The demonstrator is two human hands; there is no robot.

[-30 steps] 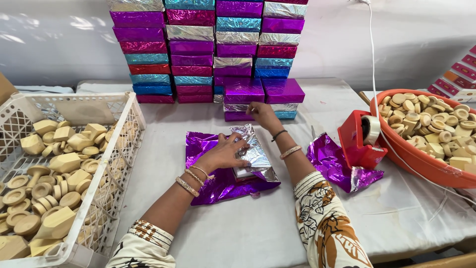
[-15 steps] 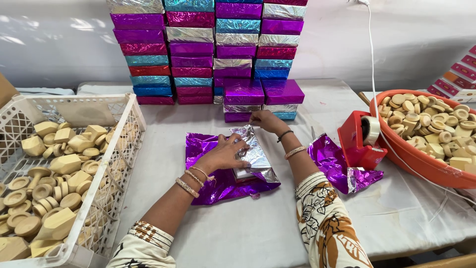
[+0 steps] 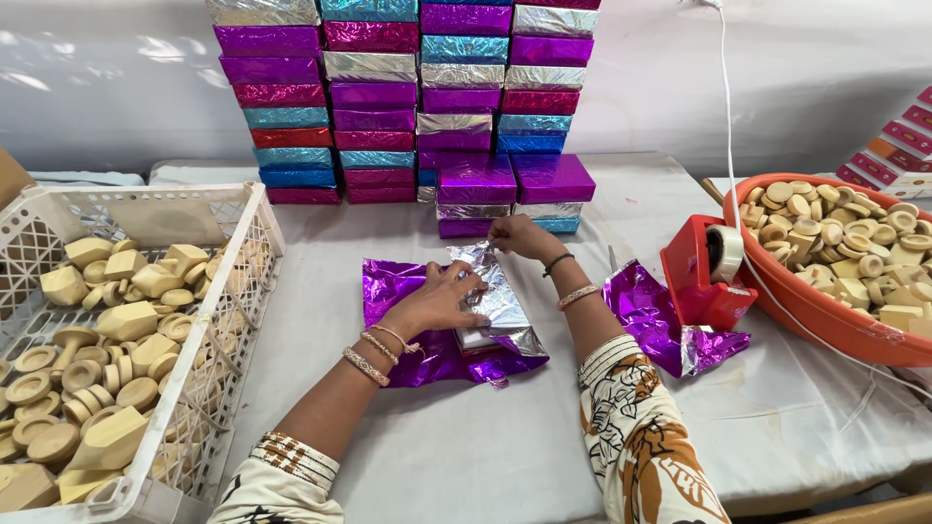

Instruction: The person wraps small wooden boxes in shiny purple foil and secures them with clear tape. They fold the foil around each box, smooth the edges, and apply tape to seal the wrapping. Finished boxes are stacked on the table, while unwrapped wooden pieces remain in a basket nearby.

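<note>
Box [image 3: 476, 338], small, white edge showing, lies at frame centre on tabletop [image 3: 505, 456], half wrapped in purple foil sheet [image 3: 427, 330], silver underside up. Left hand [image 3: 439, 303] presses flat on foil over box, fingers spread. Right hand [image 3: 515, 236] pinches far foil edge, fingers closed on it. Box mostly hidden under foil and left hand; shape hard to judge. Second foil sheet [image 3: 660, 325] lies right, near red tape dispenser [image 3: 704, 277].

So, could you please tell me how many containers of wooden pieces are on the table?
2: a white plastic lattice crate at the left edge and a round orange plastic tub at the right edge.
</note>
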